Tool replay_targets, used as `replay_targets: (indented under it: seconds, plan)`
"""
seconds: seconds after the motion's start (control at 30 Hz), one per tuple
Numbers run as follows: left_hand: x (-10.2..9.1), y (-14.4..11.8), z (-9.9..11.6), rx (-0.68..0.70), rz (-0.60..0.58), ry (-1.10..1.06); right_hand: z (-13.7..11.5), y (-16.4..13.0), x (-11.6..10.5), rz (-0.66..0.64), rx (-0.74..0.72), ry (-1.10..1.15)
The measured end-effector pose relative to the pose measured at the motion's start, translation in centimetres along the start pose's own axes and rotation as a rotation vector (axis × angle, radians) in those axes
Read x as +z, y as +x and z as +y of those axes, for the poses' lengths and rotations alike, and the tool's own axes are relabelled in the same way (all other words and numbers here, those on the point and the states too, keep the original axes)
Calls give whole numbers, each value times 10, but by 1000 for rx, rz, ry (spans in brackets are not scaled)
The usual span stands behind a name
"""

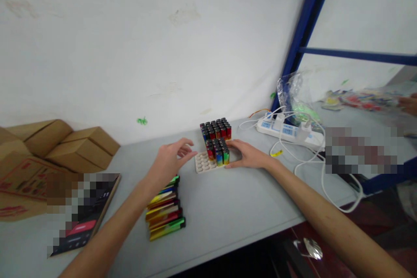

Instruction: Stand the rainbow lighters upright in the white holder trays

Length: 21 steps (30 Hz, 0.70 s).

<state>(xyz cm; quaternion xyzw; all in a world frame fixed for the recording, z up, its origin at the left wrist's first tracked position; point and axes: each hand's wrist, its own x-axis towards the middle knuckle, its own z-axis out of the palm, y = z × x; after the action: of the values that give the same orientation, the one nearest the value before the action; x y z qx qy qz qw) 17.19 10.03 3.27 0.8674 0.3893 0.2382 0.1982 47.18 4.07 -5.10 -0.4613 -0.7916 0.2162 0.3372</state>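
Observation:
A pale tray [202, 164] with rows of round holes lies mid-table, and several colourful lighters [219, 153] stand upright in its right part. My right hand [243, 155] grips the tray's right side, its thumb at the near corner and fingers behind the lighters. To the left of the tray hovers my left hand [172, 155], fingers curved and apart, with nothing visible in them. Below it a row of lighters in shiny wraps [166, 215] lies flat, partly covered by my left forearm. Behind the tray stands another block of black-topped lighters [216, 130].
Brown cardboard boxes [86, 150] are at the left, near a tablet-like screen [87, 221]. A white power strip [289, 134] with tangled cables lies at the right, before a blue metal frame [298, 30]. Another person's hand [409, 104] shows at the far right.

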Motion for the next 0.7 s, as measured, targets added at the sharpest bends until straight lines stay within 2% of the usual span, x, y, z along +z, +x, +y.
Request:
replay_targets:
  seconds: [0.03,0.13,0.23,0.43,0.53,0.63,0.7]
  plan:
    - [-10,-3,-10,1,-36,57,0,0,0,2,3,-8]
    - [-33,-11,-44,-41,-239,155,-1,0,0,-5,15,-22]
    - [-44,-19,-69,-92,-318,164,-2,-1,-1,-8,21,-15]
    - [-44,-25,-78,-73,-367,122,-4,-1,-1,-15,29,-25]
    - [-43,-25,-80,-79,-332,56,-4,-1,-1,-14,35,-25]
    - [-40,-23,-74,-105,-148,-46,-3,-1,0,-11,39,-18]
    - [-36,-22,-61,-114,-48,-159,-4,0,0,-7,40,-21]
